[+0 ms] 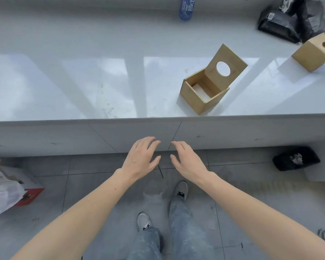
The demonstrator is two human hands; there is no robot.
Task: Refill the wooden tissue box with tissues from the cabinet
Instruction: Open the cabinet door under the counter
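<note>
The wooden tissue box (203,92) is sitting near the front edge of the white surface (83,87), its hinged lid (226,62) standing open and its inside looking bare apart from something pale at the bottom. Below it, the left hand (141,158) and right hand (186,159) are hovering side by side, both released with fingers loosely spread and grasping nothing, just in front of the seam (174,136) where two white cabinet doors (131,134) are meeting. No handle is showing, so the person is probably looking for a place to pull or press. The likely trouble lies there: fingertips slipping off the smooth door edges, or a door swinging out against the feet (180,190) standing close below. The box is also sitting close to the lip of the surface, so a bump while rising with tissues could be knocking it off or dropping its lid shut. No tissues are in view yet.
</note>
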